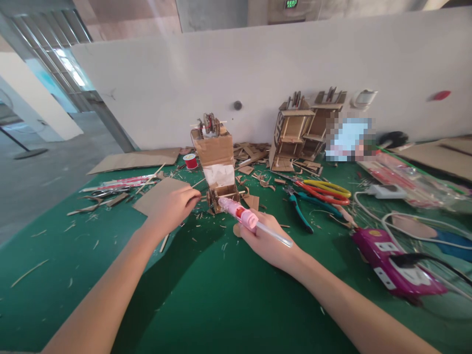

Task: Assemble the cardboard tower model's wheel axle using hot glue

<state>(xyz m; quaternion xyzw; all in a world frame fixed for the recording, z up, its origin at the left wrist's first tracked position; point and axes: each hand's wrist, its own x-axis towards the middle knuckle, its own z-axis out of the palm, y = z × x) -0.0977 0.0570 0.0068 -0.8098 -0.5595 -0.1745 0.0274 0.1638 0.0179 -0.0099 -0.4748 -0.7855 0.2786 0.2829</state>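
My right hand [271,241] is closed round a pink hot glue gun [241,214], with a clear glue stick [275,233] jutting from its back. The gun's nozzle end is at the low base of a cardboard model [214,152], which stands upright and carries wheel-like discs [210,124] on top. Left of that base, my left hand [175,204] has its fingertips pinched on what looks like a thin wooden stick reaching to the base. The fingers hide most of this stick. Beneath the left hand lies a flat cardboard piece [151,194].
Two similar cardboard models [291,132] stand at the back right. Pliers [300,211], orange-handled scissors [324,194] and a purple power strip [398,268] with cables lie right. A red thread spool [190,161], sticks and cardboard scraps are scattered on the green tabletop [206,305].
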